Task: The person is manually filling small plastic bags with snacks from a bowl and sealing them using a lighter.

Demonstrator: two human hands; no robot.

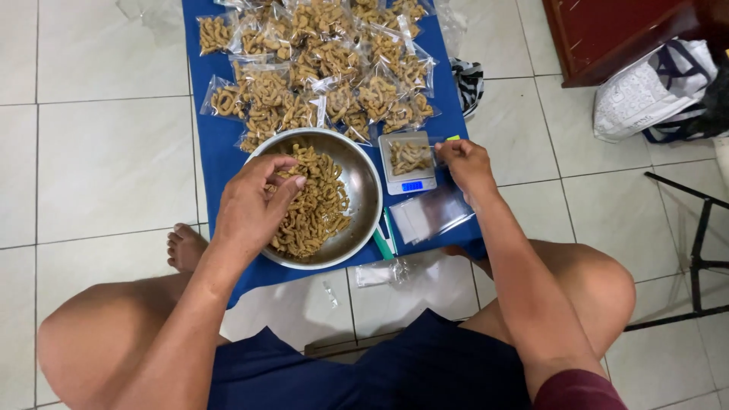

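Observation:
My left hand (254,203) hovers over a round metal bowl (366,182) of brown fried snack sticks, with its fingers pinching a few sticks. My right hand (465,161) grips the edge of a clear plastic bag of snacks (410,156) that rests on a small white digital scale (411,184) with a lit blue display. Bowl and scale sit on a blue cloth (216,144) spread on the tiled floor.
Several filled clear bags of snacks (319,64) lie piled at the far end of the cloth. Empty clear bags (429,215) lie near the scale, another bag (380,272) sits on the floor. A white shopping bag (653,91), a dark red cabinet (607,30) and a black metal frame (702,243) stand at right.

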